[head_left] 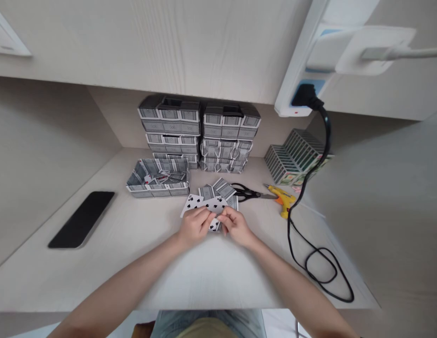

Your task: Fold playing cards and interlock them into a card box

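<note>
My left hand (196,225) and my right hand (235,225) meet over the middle of the desk, fingers pinched around a small piece too hidden to name. Just beneath and beyond them lie loose playing cards, some face up such as the spade card (191,203), others back up like the patterned card (223,188). Black-handled scissors (249,193) rest right of the cards. A yellow glue gun (284,199) lies further right, its nozzle by the scissor tips.
An open box made of cards (158,192) holds card pieces. Stacked card boxes (229,126) stand behind. A phone (82,219) lies left. A black cable (326,126) runs from the power strip (292,89) down the right side. Card stacks (284,164) sit back right.
</note>
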Demonstrator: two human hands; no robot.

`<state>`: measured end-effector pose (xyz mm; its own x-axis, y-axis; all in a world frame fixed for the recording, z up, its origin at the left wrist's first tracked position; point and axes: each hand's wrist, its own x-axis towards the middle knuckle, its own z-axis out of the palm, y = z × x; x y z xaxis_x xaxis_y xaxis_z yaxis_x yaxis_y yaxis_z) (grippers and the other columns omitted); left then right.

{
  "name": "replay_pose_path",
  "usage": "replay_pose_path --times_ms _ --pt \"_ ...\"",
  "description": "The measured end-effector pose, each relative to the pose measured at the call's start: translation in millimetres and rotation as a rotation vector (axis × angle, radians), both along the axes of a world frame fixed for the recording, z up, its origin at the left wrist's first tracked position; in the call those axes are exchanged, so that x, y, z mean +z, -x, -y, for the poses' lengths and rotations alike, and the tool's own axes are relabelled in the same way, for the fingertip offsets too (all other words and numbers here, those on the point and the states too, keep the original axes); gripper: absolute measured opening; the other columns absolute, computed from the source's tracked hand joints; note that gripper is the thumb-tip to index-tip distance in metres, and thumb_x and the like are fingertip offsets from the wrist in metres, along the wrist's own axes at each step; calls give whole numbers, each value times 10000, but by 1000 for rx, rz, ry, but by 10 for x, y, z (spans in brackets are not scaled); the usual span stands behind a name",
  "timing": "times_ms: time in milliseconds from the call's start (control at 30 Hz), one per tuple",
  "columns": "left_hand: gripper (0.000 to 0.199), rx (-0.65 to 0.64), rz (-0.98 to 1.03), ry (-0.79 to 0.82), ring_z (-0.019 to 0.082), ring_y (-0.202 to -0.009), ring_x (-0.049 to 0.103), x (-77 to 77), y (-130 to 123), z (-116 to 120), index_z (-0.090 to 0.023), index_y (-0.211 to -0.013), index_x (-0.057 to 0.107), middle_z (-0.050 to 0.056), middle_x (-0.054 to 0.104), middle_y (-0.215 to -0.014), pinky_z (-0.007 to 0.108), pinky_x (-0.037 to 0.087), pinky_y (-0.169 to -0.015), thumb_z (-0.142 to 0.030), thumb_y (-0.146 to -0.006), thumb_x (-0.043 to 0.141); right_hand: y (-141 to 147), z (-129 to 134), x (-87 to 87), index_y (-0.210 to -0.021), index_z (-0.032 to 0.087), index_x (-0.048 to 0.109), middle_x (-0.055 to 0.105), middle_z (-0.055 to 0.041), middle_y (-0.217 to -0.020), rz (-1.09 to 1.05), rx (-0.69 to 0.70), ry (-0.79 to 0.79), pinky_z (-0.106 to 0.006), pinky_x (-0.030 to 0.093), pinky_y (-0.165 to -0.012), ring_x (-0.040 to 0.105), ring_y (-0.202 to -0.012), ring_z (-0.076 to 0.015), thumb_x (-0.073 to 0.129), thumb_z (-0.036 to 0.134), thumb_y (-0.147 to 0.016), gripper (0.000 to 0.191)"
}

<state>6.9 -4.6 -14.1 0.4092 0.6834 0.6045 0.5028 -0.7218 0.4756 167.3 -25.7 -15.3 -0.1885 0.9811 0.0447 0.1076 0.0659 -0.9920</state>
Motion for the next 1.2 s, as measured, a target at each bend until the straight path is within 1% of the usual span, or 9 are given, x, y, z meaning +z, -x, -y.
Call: replay_pose_path --times_ms 233,400,533,600,667,867,967,1067,1200 --pt "378 -98 122 339 85 -500 321 77 -21 16 -176 -523 307 -43 299 -516 226 281 -494 -320 -864 381 -16 -15 11 -711 189 466 385 111 -415 -153 128 72 -181 222 -345 349 -307 -55 547 427 -761 257" --pt "406 -225 215 598 77 -505 287 115 -32 5 -180 -538 266 -50 262 -529 213 266 -479 -427 -841 376 -61 5 66 -698 177 490 423 97 -473 -154 191 89 -178 236 -332 387 -302 -47 557 438 -750 275" --pt "416 -310 314 848 71 -482 292 148 -29 19 -172 -547 325 -49 288 -514 201 257 -441 -483 -812 404 -66 21 95 -677 175 478 456 94 -472 -203 211 130 -174 251 -323 423 -298 -56 591 461 -717 309" --pt "409 -307 368 914 69 -465 313 159 -35 37 -163 -549 373 -44 325 -499 197 255 -418 -478 -806 422 -56 25 107 -666 174 474 475 85 -462 -229 225 135 -175 274 -328 443 -308 -64 592 466 -719 320" --pt "411 -224 415 881 70 -456 328 157 -41 46 -159 -534 390 -42 341 -485 196 263 -407 -471 -796 447 -42 24 117 -662 172 476 497 70 -456 -235 199 132 -177 295 -333 451 -320 -68 573 475 -735 328" --pt "407 121 406 553 69 -462 322 64 -32 -25 -161 -495 385 -56 311 -468 195 286 -437 -428 -785 482 14 19 54 -678 181 467 418 99 -451 -130 59 99 -168 327 -314 363 -323 -43 648 467 -665 338" --pt "258 132 335 489 74 -495 392 30 -23 -54 -159 -657 525 -51 436 -543 191 334 -476 -389 -775 523 36 8 -22 -645 190 438 371 105 -437 -53 -30 77 -176 346 -317 359 -324 -49 632 463 -679 337" --pt "205 112 278 414 69 -511 423 28 -21 -50 -181 -883 570 -37 498 -659 191 375 -516 -342 -757 571 37 -10 -58 -710 185 470 450 81 -482 -18 -82 73 -190 362 -339 443 -347 -71 580 472 -725 307" --pt "209 100 232 306 64 -540 445 53 -16 -32 -210 -975 586 13 536 -843 209 420 -573 -288 -786 545 19 -11 -20 -765 181 486 519 58 -498 -29 -31 69 -220 425 -411 518 -401 -104 541 479 -754 303"
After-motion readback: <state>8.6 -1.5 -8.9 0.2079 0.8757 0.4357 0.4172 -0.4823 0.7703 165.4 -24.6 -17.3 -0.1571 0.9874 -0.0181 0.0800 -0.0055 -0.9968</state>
